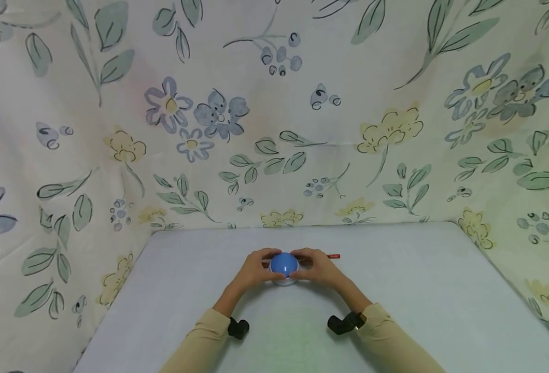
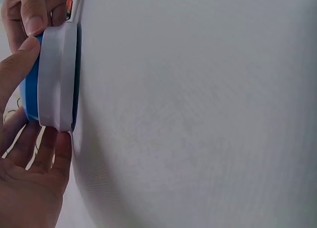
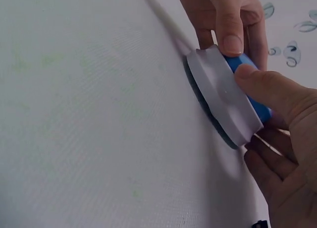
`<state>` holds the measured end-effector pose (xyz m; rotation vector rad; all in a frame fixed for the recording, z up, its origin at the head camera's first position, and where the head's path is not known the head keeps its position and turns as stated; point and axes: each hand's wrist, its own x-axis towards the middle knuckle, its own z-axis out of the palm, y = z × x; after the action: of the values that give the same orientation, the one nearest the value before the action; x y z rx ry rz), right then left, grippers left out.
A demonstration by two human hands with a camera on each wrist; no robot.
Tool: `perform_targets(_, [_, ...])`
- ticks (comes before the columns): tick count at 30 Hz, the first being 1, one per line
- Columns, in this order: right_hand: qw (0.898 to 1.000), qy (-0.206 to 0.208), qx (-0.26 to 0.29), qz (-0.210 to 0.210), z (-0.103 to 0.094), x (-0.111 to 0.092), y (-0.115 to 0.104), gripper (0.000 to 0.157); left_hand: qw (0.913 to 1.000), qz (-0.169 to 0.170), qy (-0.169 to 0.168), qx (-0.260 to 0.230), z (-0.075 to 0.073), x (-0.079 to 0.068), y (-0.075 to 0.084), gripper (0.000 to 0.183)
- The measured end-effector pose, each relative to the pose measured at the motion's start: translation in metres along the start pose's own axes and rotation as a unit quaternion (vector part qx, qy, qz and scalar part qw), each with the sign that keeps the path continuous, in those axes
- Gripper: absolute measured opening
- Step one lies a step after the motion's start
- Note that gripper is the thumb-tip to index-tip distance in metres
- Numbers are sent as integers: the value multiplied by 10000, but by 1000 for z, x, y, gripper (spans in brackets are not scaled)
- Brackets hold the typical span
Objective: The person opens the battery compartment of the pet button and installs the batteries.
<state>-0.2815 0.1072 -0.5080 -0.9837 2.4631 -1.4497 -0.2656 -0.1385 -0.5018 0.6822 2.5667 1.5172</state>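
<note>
The left hand [image 1: 254, 268] and right hand [image 1: 318, 267] clamp their fingers on opposite sides of a round, blue-domed object with a white rim [image 1: 284, 264], toward the far side of the white table [image 1: 423, 290]. A slim red-ended pen [image 1: 333, 256] lies partly behind the right hand; patterned floral cloth [image 1: 274, 114] hangs beyond.

The blue dome [image 1: 284, 264] looks glossy plastic, its white rim [image 3: 225, 96] smooth, the floral backdrop [image 1: 274, 103] matt cloth.
</note>
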Motion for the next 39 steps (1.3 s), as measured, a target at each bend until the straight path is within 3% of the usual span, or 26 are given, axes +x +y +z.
perform_targets(10, [9991, 216, 367, -93, 2, -3, -3, 57, 9992, 99, 224, 303, 2, -3, 6, 69])
perform_targets(20, [9960, 327, 784, -283, 5, -8, -3, 56, 9982, 379, 394, 226, 3, -12, 15, 63])
perform_targets(29, [9924, 68, 1137, -475, 11, -12, 3, 80, 9977, 366, 545, -193, 5, -18, 22, 61])
perform_targets(34, [9957, 78, 850, -353, 11, -12, 3, 81, 9977, 362, 499, -290, 7, -18, 29, 63])
perform_targets(39, [9975, 135, 598, -342, 9, -14, 3, 80, 9986, 397, 337, 130, 9, -18, 34, 68])
